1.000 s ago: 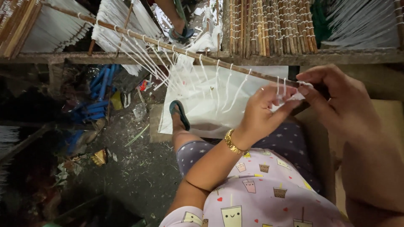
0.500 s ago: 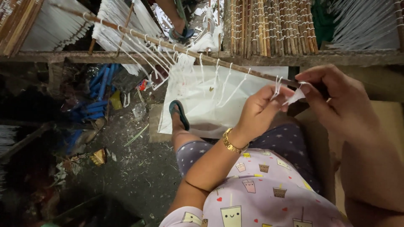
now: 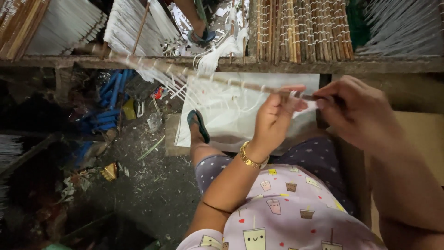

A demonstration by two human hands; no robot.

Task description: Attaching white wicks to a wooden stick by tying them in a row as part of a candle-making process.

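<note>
White strings (image 3: 217, 95) hang from a thin wooden stick (image 3: 222, 82); the right hand (image 3: 354, 111) pinches its end, and beside it the left hand (image 3: 273, 120) curls around it.

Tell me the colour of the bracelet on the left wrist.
Gold: the bracelet is a gold-coloured link band, seen in the head view, the only one.

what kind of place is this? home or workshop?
Likely a small handcraft workshop. Bundled bamboo sticks and stacks of white strips sit on a rough wooden ledge, and both hands hold a thin stick hung with white strings above a littered floor.
</note>
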